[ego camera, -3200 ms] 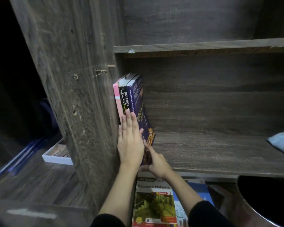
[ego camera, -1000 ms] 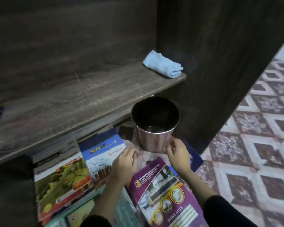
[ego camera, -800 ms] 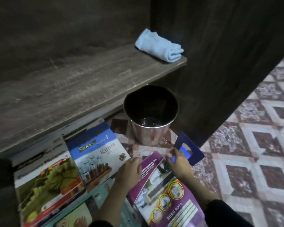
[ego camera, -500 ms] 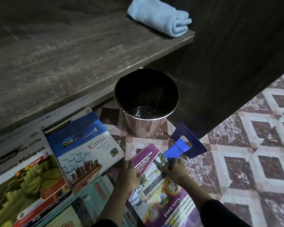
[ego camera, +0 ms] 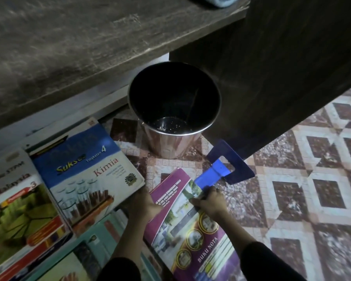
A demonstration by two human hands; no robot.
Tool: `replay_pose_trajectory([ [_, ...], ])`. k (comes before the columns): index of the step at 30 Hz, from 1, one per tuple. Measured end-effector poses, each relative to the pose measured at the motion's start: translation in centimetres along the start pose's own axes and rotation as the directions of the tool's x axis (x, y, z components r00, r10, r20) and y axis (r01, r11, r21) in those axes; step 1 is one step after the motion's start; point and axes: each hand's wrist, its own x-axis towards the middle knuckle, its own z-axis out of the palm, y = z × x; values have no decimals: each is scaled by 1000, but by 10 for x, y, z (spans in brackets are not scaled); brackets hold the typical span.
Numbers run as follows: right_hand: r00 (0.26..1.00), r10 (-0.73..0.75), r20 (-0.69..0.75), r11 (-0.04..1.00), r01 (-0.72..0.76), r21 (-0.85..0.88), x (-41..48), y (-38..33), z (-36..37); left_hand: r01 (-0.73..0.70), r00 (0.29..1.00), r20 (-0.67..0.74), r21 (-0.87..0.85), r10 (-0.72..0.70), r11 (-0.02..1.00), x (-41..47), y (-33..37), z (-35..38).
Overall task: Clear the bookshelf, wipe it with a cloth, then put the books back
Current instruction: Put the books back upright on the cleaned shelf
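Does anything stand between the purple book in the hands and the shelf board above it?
Nothing visible does. Left hand and right hand grip the purple book at floor level; the shelf board above shows only a blue cloth at its right end, and the metal bucket stands aside.

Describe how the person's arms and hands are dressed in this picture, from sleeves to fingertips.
The left hand and right hand are bare, ungloved, and the forearms are uncovered. A black left sleeve and black right sleeve end near the elbows, at the picture's bottom edge. No watch, bracelet or ring shows in this dim view.
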Motion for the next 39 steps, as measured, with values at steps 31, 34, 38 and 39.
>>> replay_pose_trajectory([
  [31, 932, -354, -74, 595, 286, 751, -117, -17, -134, -320, 887, 217, -344, 406, 883, -91, 92, -125],
  [34, 908, -391, -150, 547, 360, 756, -143, -27, -160, -407, 862, 159, -346, 481, 845, -122, 111, -155],
  [38, 861, -424, -280, 467, 473, 747, -181, -46, -191, -534, 824, -6, -339, 566, 774, -168, 125, -193],
  [39, 847, -433, -307, 453, 499, 739, -192, -53, -200, -575, 807, -77, -330, 586, 749, -180, 126, -202],
])
